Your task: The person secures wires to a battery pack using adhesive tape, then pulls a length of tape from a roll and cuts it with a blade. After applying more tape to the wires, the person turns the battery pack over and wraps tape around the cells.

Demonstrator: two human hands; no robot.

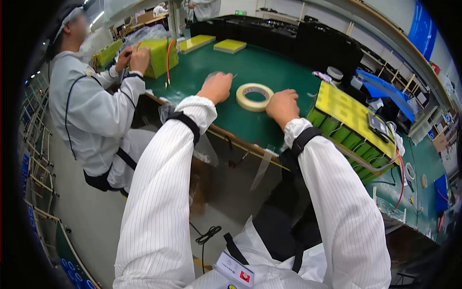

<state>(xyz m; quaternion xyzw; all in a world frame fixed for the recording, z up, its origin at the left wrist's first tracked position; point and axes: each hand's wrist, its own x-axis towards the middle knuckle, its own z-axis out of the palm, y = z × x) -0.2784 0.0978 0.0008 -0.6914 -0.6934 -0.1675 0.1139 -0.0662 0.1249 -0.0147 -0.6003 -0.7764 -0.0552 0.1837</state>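
Observation:
A roll of cream-coloured tape point(243, 100) is over the green worktop, in front of me. My right hand point(283, 106) is closed at the roll's right edge, its fingertips partly hidden behind the knuckles. To the left of the roll, my left hand point(215, 88) is closed in a pinch. A thin pale sliver shows at its fingertips, too small to name. Right of my right hand stands a battery pack point(344, 108) with green cells, a yellow top board and a red cable.
At left, a co-worker point(96, 106) handles a yellow-green block point(158, 58). Two flat yellow-topped slabs point(230, 46) lie farther back on the green worktop point(202, 60). Black boxes point(327, 45) line the rear. Smaller tape rolls point(409, 171) and a blue box point(441, 192) are at right.

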